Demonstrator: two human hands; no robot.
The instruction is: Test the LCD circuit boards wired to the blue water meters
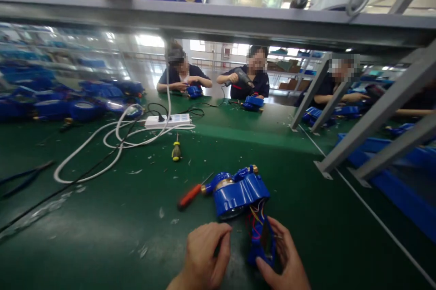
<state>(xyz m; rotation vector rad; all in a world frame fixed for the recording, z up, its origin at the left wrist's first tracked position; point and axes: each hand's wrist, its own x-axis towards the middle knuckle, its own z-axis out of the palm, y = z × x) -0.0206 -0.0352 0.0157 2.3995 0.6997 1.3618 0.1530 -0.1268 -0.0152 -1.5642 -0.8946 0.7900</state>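
A blue water meter body (238, 191) with brass fittings lies on the green table top (102, 217) in front of me. Coloured wires run from it to a blue cover piece (260, 240). My right hand (284, 258) grips that cover piece from the right side. My left hand (206, 253) rests just left of it with fingers curled, thumb and forefinger pinched near the meter; what they hold is too small to make out. An orange-handled screwdriver (190, 195) lies against the meter's left side.
A yellow-handled screwdriver (176, 150), a white power strip (166, 120) and looped white cable (112, 145) lie further back. Blue meters (78, 108) pile at the left. Three people work across the table. Grey frame struts (374, 117) slant at the right. A shelf (218, 17) runs overhead.
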